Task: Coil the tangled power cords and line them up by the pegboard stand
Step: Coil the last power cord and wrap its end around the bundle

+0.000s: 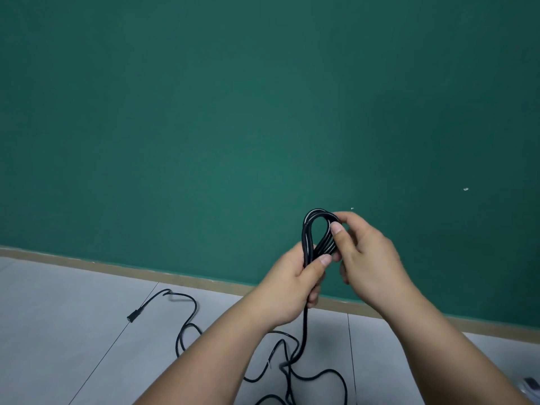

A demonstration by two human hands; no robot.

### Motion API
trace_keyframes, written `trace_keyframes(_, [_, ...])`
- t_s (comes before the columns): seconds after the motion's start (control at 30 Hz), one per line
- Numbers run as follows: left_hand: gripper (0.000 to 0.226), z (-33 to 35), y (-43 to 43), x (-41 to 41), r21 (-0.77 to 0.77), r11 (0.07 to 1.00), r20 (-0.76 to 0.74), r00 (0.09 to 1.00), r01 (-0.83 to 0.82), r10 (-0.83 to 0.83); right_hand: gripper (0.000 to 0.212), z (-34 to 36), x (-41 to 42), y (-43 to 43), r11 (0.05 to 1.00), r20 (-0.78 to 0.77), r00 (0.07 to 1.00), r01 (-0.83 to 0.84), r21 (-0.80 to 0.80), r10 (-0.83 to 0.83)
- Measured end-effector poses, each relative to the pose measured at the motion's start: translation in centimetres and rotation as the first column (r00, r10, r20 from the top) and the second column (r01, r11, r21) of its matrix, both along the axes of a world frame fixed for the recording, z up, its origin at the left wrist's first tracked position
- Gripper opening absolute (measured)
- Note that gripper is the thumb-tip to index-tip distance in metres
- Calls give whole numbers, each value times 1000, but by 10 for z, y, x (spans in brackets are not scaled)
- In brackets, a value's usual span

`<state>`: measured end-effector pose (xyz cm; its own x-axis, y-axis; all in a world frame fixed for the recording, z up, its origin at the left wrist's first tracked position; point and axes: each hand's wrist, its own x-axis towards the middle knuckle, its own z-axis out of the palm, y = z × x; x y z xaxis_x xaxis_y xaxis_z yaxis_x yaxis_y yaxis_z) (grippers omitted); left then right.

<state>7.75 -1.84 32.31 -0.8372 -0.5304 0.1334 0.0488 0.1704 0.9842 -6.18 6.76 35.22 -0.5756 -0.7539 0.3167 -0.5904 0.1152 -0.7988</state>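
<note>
The power cord (305,232) loops stand upright, gripped low by the left hand (292,287) and pinched at the top by the right hand (371,258). The uncoiled length hangs straight below the left fingers (321,263), trailing leftward over the floor (73,302).

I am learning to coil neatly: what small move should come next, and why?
Probably the right hand should slide down the hanging strand and lift one more loop into the thin black power cord coil that the left hand grips, since much cord lies tangled on the grey tiled floor.
</note>
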Motion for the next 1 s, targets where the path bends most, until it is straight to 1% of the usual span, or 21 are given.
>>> trace_keyframes(0.03, [14, -1, -1, 0, -26, 1000, 32, 999, -9, 10, 21, 0, 1, 0, 998, -14, 999, -40, 45, 40])
trace_keyframes(0.07, [15, -2, -2, 0, -87, 996, 74, 997, -11, 17, 26, 1, 1, 1, 995, -29, 998, -58, 85, 60])
trace_keyframes(0.1, [13, -3, -3, 1, -194, 981, 133, 991, -3, 29, 33, 4, 2, 2, 990, -43, 997, -57, 131, 63])
trace_keyframes(0.13, [8, -4, -3, 1, -316, 948, 199, 979, 23, 42, 40, 5, 1, 4, 982, -58, 997, -43, 184, 54])
trace_keyframes(0.2, [12, -5, 0, 3, -538, 836, 333, 938, 109, 92, 55, 7, -2, 6, 953, -120, 993, 23, 303, 14])
trace_keyframes(0.27, [19, -4, 6, 2, -640, 750, 425, 890, 168, 163, 65, 6, -6, 8, 911, -217, 976, 111, 398, -24])
trace_keyframes(0.33, [24, -2, 11, -1, -697, 691, 460, 858, 192, 226, 64, 5, -8, 8, 891, -282, 959, 158, 426, -35])
trace_keyframes(0.4, [26, -1, 10, -1, -724, 669, 437, 861, 167, 259, 56, 6, -8, 8, 905, -263, 964, 136, 403, -28])
trace_keyframes(0.5, [24, -2, 3, 3, -740, 661, 393, 877, 123, 277, 32, 10, -5, 8, 945, -109, 994, 29, 327, 8])
trace_keyframes(0.57, [25, -3, 1, 5, -742, 664, 366, 886, 92, 286, 29, 8, -3, 7, 965, -64, 998, -4, 263, 22])
trace_keyframes(0.67, [27, -6, 1, 8, -705, 710, 293, 909, -3, 295, 30, 1, 2, 0, 988, -55, 998, 20, 155, -11])
trace_keyframes(0.73, [28, -7, 0, 9, -673, 738, 252, 921, -54, 297, 21, -2, 4, -4, 998, 44, 999, 7, 58, -9])
trace_keyframes(0.77, [28, -7, 0, 10, -671, 738, 234, 924, -72, 303, 15, -2, 4, -5, 1000, 88, 996, 0, 22, -2])
trace_keyframes(0.8, [28, -8, 0, 10, -676, 732, 217, 925, -87, 311, 11, 0, 4, -5, 1000, 85, 996, 0, 19, -1])
trace_keyframes(0.83, [27, -8, 0, 10, -682, 724, 200, 926, -103, 320, 13, 3, 4, -4, 999, 32, 999, 4, 53, -5])
trace_keyframes(0.9, [26, -10, -1, 9, -695, 706, 173, 924, -132, 342, 26, 7, 1, -1, 985, -86, 996, 12, 174, 3])
trace_keyframes(0.97, [25, -11, 0, 8, -714, 688, 176, 917, -132, 358, 34, 10, -2, 1, 969, -101, 995, 1, 245, 25])
trace_keyframes(1.0, [25, -11, 1, 8, -720, 682, 180, 914, -129, 363, 35, 11, -3, 1, 969, -95, 995, -10, 247, 34])
